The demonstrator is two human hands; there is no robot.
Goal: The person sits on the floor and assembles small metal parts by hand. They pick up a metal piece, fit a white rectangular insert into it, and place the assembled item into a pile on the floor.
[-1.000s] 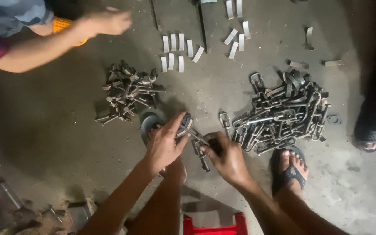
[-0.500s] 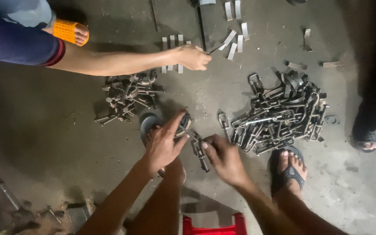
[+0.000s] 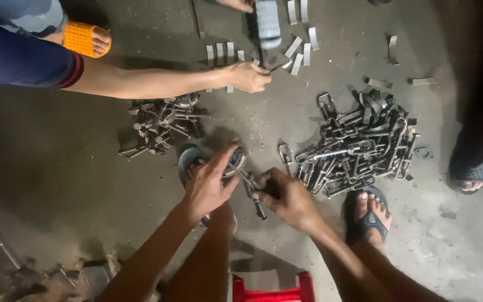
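both hands grasping metal clamp part (image 3: 251, 187) between them - left hand (image 3: 208, 187), right hand (image 3: 289, 198).

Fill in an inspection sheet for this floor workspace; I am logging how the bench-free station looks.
Surface: bare grey concrete floor, dusty.
Job's things: small metal part held between left hand and right hand.
Clutter: large heap of metal links, smaller pile, flat strips.
Grippers: both hands closed on the part.
Cables: nothing seen.
Surroundings: another person's hand at the strips; red stool; sandalled feet.
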